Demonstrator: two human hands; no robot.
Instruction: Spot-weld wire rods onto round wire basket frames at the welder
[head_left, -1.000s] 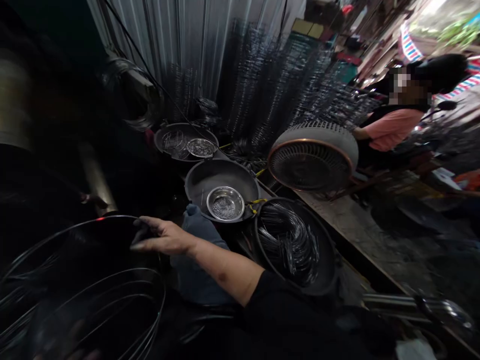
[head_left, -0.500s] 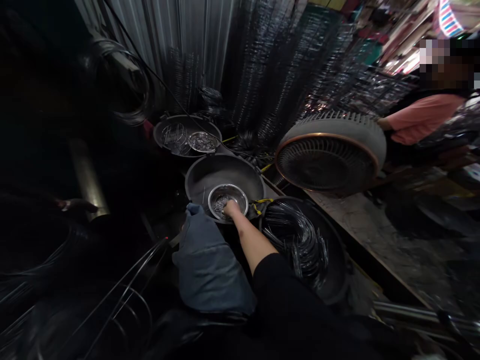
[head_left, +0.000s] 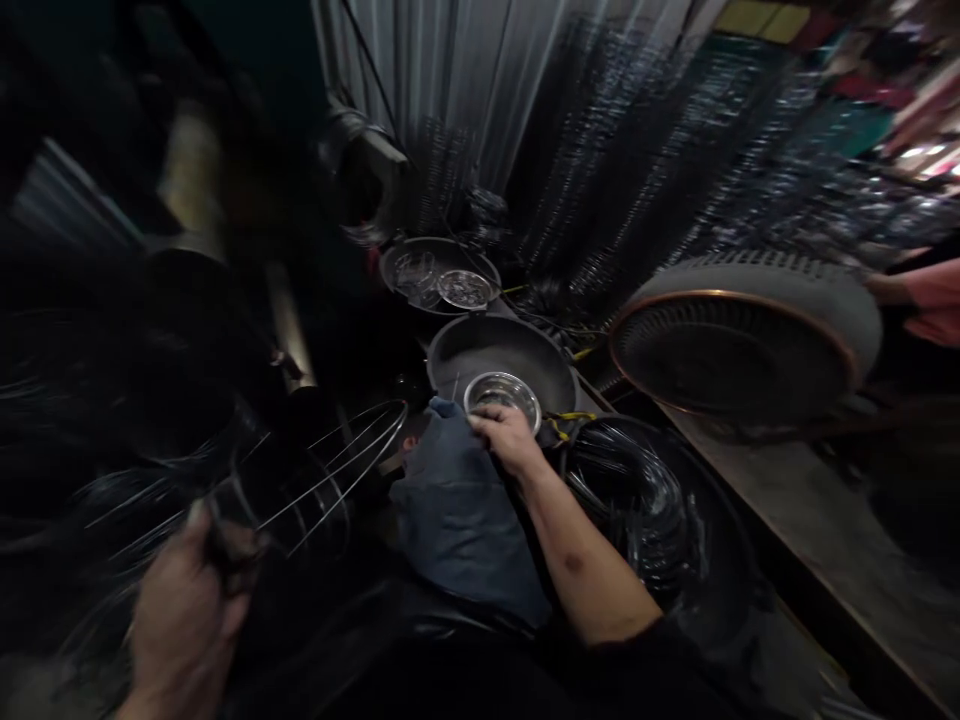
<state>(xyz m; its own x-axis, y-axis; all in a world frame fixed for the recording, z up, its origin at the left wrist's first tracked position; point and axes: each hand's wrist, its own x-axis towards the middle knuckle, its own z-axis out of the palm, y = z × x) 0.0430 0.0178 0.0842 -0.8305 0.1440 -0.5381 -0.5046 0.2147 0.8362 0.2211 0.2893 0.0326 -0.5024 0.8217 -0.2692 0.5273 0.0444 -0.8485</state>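
Observation:
My left hand (head_left: 187, 590), blurred, is at the lower left with its fingers curled round the near end of a bent wire loop (head_left: 356, 455). The loop's thin bright rods reach away toward the centre. My right hand (head_left: 510, 435) is over the near rim of a shiny metal bowl (head_left: 531, 393), thumb and fingers pinched together. Anything small in that pinch is too blurred to make out. The bowl sits in a wide dark round pan (head_left: 499, 340). Just left of my right hand, a blue-grey cloth (head_left: 465, 530) covers something upright.
Behind stands a second pan (head_left: 397, 252) with a metal dish (head_left: 465, 289) of small pieces. Bundled dark wires (head_left: 652, 490) lie right of the cloth. A large grey fan (head_left: 742, 340) stands at right, beside a person's sleeve (head_left: 934, 295). Stacked wire racks (head_left: 675, 150) lean against the corrugated wall.
My right hand has come up out of the bowl toward the cloth. My left hand has come into view with the wire loop. The view has swung left.

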